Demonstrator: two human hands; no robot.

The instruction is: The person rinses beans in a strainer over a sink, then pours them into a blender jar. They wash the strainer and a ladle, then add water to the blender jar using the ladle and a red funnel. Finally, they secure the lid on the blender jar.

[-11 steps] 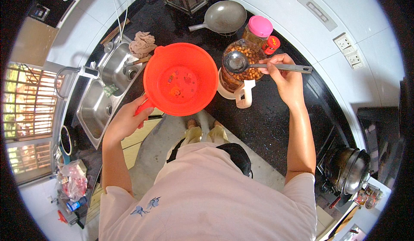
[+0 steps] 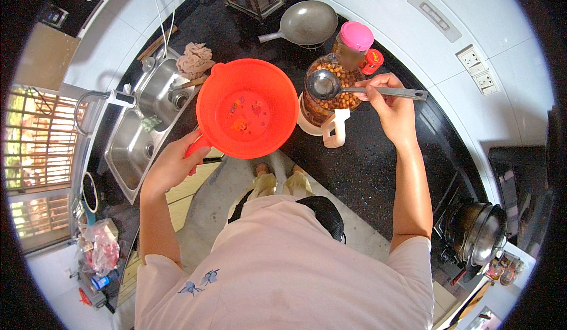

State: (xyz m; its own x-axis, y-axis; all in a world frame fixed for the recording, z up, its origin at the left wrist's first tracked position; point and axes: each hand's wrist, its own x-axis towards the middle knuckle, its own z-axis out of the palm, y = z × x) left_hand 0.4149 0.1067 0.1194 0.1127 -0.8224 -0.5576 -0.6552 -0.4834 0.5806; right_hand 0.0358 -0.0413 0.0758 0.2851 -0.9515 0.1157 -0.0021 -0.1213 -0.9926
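Metal ladle (image 2: 348, 90): bowl over the mouth of a clear pitcher (image 2: 315, 110), long axis running nearly straight across the view, bowl end to the left, handle end to the right and projecting past the grip. The right hand (image 2: 388, 107) pinches the handle between thumb and fingers, partway along its length; the bowl lies to the left of that grip. Cannot tell whether the bowl touches the brown chunks (image 2: 348, 101) in the pitcher. Pitcher handle, off-white, points toward the person. Key relation: a red plastic basin (image 2: 224, 114) lies directly left of the pitcher, its near rim just beside the ladle bowl in this view, so the bowl sits between basin and right hand. Relative heights not readable. The left hand (image 2: 172, 163) is curled around the basin's side handle, at its lower left; the basin's interior faces up, printed figures visible on the bottom. Beyond the pitcher: pink-lidded jar (image 2: 357, 35), small red-lidded jar (image 2: 372, 62), grey frying pan (image 2: 309, 23). Left of the basin: double steel sink (image 2: 110, 149).
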